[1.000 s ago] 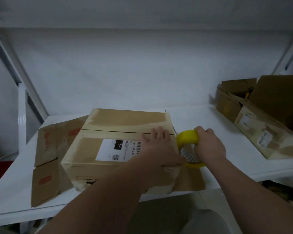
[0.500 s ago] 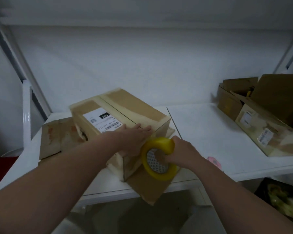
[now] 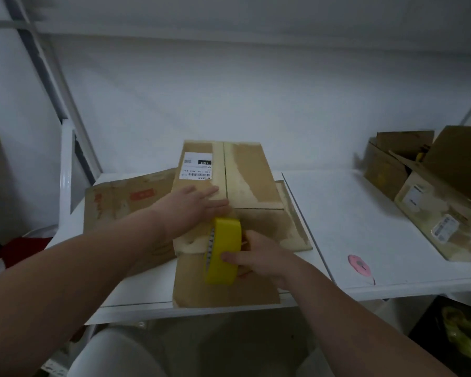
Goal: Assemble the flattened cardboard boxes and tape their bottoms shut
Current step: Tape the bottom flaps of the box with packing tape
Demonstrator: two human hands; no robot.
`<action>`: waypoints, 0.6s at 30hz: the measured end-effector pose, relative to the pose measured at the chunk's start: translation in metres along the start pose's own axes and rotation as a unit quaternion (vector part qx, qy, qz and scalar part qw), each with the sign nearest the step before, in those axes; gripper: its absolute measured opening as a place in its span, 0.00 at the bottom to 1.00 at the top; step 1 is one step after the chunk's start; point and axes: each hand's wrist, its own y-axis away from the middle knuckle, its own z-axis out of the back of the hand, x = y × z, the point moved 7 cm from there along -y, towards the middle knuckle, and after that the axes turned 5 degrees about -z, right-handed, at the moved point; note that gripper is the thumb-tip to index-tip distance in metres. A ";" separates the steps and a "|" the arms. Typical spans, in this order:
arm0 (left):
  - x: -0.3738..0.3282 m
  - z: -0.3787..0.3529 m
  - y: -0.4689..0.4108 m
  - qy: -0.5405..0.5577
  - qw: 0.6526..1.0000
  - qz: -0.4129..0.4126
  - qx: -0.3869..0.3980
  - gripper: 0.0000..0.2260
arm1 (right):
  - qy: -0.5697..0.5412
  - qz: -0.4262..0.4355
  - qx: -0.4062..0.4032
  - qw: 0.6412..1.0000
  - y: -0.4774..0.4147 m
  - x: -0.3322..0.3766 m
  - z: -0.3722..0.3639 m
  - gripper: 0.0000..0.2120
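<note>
Left hand (image 3: 193, 206) lies flat, fingers straight, pressing the matte brown cardboard box (image 3: 229, 180); just beside it, right hand (image 3: 259, 258) curls round the glossy yellow tape roll (image 3: 225, 251) at the box's near edge.

I had just one view: the head camera looked forward and down, close over the box (image 3: 245, 170) on the table (image 3: 337, 213), facing the wall (image 3: 256, 91).
</note>
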 end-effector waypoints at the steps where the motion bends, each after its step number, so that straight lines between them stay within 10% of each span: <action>1: 0.004 -0.002 0.005 0.022 0.999 0.029 -0.032 0.35 | -0.023 0.004 0.002 1.000 -0.001 0.002 -0.004 0.20; 3: 0.014 -0.003 0.019 0.121 0.967 0.126 -0.185 0.31 | -0.053 0.010 0.000 0.999 -0.003 0.005 -0.011 0.17; 5: 0.024 -0.007 0.044 0.286 0.856 0.290 -0.319 0.19 | -0.070 0.012 -0.006 0.997 -0.004 0.006 -0.013 0.18; 8: 0.002 -0.031 0.044 0.551 0.688 0.379 -0.283 0.08 | -0.019 0.030 -0.035 0.999 -0.003 0.007 -0.009 0.18; 12: -0.048 -0.043 0.020 0.884 0.323 0.306 -0.140 0.14 | 0.219 0.071 -0.074 0.970 -0.002 0.020 0.005 0.16; 18: -0.053 -0.042 0.004 0.889 0.336 0.275 -0.148 0.23 | 0.224 0.136 -0.267 0.927 0.002 0.057 0.070 0.14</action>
